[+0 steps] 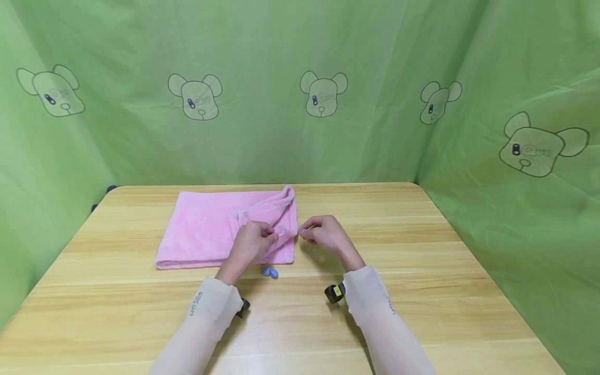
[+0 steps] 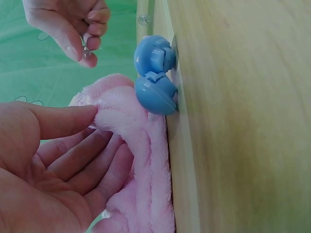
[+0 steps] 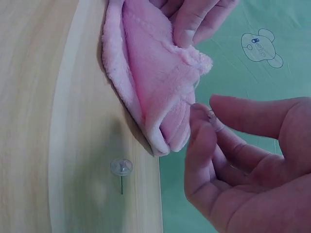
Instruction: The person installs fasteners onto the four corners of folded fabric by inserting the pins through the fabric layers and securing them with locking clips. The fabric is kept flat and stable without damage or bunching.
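Observation:
A pink plush cloth point(image 1: 201, 224) lies folded on the table, its right part lifted and bunched. My left hand point(image 1: 251, 240) pinches a raised edge of it between thumb and fingers. Just right of the cloth, my right hand point(image 1: 326, 233) pinches a small clear-headed pin point(image 3: 211, 115) between thumb and forefinger. The pin's thin point faces the cloth edge in the right wrist view. Two blue rounded plastic pieces point(image 2: 154, 56) with slots sit side by side in front of the cloth. Another clear-headed pin point(image 3: 121, 167) rests on the table near the right hand.
The wooden table point(image 1: 469, 312) reaches a green curtain point(image 1: 262, 146) with bear-head prints at the back and sides. Black wrist devices point(image 1: 334, 294) hang below both sleeves, close over the tabletop.

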`<move>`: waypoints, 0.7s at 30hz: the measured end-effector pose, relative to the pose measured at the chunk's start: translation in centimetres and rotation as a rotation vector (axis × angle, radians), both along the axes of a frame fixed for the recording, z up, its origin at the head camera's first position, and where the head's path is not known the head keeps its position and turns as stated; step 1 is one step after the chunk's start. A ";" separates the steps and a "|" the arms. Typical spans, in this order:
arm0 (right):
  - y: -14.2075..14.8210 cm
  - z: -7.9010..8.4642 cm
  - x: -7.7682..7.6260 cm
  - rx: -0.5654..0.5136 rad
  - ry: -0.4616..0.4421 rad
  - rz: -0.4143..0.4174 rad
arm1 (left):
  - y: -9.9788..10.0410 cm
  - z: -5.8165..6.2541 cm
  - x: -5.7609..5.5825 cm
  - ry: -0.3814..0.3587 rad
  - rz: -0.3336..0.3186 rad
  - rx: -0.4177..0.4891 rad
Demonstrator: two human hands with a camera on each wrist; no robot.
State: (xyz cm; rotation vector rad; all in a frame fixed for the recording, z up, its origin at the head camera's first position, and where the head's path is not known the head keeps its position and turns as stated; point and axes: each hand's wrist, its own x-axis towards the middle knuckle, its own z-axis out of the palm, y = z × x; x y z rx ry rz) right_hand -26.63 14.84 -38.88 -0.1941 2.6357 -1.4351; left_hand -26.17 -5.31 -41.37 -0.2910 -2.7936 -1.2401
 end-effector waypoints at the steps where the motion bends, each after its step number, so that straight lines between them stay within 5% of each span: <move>1: -0.1 0.0 0.0 -0.015 -0.011 0.002 | 0.0 0.0 0.0 -0.001 0.000 0.000; 9: -0.8 -0.2 0.1 -0.083 -0.082 0.047 | 0.0 0.0 0.0 0.009 -0.003 -0.003; 21: -2.4 -1.4 0.3 -0.016 -0.033 0.096 | -0.1 0.1 0.0 0.027 -0.015 0.003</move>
